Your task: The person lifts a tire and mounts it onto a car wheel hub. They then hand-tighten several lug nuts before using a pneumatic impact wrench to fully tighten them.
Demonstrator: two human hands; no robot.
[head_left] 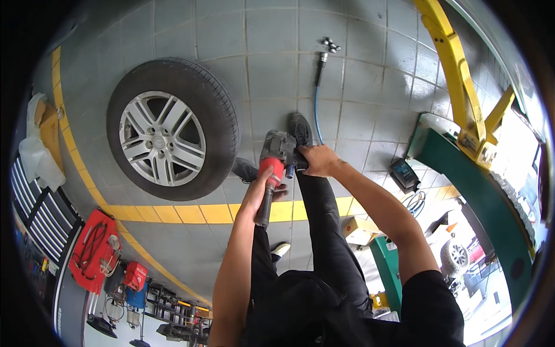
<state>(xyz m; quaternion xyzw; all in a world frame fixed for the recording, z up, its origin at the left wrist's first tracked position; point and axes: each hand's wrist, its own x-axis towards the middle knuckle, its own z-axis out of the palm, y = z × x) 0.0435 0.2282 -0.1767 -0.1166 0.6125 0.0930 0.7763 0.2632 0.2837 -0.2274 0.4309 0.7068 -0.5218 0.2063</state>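
Observation:
Both of my hands are on an impact wrench (279,151), which has a grey-black body, a red section and a long black shaft pointing back toward me. My right hand (319,160) is wrapped round its dark handle. The red section rests in my left hand (263,188), with the thumb along its side and the fingers curling beneath. To the left, a tyre on a silver alloy wheel (163,140) lies flat on the floor, apart from my hands. A blue hose (316,110) runs away from beside my right hand; whether it joins the wrench is hidden.
Small shiny metal pieces (330,45) lie by the hose's far end. A yellow lift arm (459,75) and green lift base (445,153) stand right, near a dark box (404,174). A red tool cart (92,251) stands lower left. Yellow lines (217,214) cross the tiled floor.

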